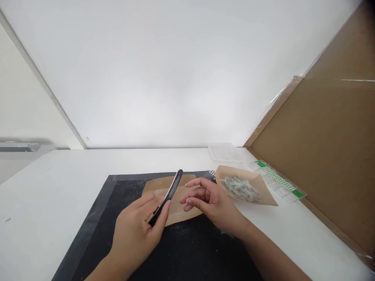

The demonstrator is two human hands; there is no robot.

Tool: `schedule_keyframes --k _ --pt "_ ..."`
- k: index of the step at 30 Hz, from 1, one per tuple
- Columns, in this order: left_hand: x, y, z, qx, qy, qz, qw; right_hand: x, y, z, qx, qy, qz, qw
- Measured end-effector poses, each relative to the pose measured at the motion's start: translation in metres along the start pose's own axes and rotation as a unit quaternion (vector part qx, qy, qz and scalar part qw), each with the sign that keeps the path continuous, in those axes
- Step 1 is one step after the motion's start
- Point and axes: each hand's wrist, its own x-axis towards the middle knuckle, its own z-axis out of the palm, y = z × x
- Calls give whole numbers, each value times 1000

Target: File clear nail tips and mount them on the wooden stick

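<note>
My left hand (pixel 140 222) is closed around a slim, slightly curved black nail file (pixel 173 185) with a pale edge, tilted up and to the right. A small pale spot shows at the left fingertips, too unclear to name. Just to the right, my right hand (pixel 205 197) hovers with loosely bent fingers apart and nothing visible between them. Under both hands a sheet of brown paper (pixel 178 214) lies on the black mat (pixel 187 249), partly covered by them. Beside the right hand, a brown paper tray (pixel 268 193) holds many clear slivers (pixel 241 188) resembling false nail tips.
A clear plastic case with a green label strip (pixel 279 178) lies at the right, by the brown cardboard panel (pixel 328 156). A translucent lid or tray (pixel 225 152) is at the back against the white wall (pixel 164 78). A tiny pale piece (pixel 8 219) lies on the white table at left.
</note>
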Motion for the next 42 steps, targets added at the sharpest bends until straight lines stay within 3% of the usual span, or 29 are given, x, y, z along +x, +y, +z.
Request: schedule_keyframes --k 7,18,29,34,42 --pt "0 0 1 -16 0 0 1000 -3 1 3 23 -42 -8 999" --pt "1 3 0 -27 -1 1 1000 -3 4 5 -8 -47 -8 999" --pt "-2 2 2 -17 -12 31 999 -3 9 4 -69 2 -72 995" --pt "-3 8 2 -42 -38 50 997 -4 14 8 -94 69 -114 987" --pt "2 14 -6 -140 -99 14 985 -10 18 17 -215 139 -191 948"
